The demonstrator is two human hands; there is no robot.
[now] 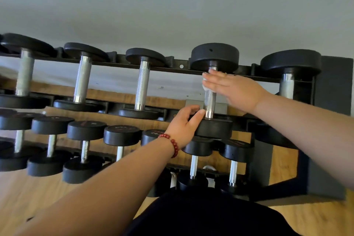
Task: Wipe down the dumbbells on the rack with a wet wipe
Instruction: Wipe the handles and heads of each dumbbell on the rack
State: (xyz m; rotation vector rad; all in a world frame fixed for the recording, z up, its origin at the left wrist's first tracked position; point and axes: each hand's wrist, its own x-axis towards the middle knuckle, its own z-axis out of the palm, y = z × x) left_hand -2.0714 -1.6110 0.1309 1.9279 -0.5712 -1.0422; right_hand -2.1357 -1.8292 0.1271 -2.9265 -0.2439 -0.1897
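Here my right hand (233, 90), fingers flat, presses the limp wet wipe (205, 88) onto the knurled handle (210, 103) of a dumbbell (214, 53) on the rack (180, 67)'s top tier. My left hand (182, 126) grips its near head (214, 128). It's likely heavy and rigid, best steadied there.

It looks like a gym's weights room: a tiered black rack (335, 82) holds rows of rubber-headed dumbbells (142, 82) against a plain wall (172, 5), above wooden flooring (28, 188).

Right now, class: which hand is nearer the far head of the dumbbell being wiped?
Right. The right hand lies across the handle close to the far head; the left hand grips the near head at the other end.
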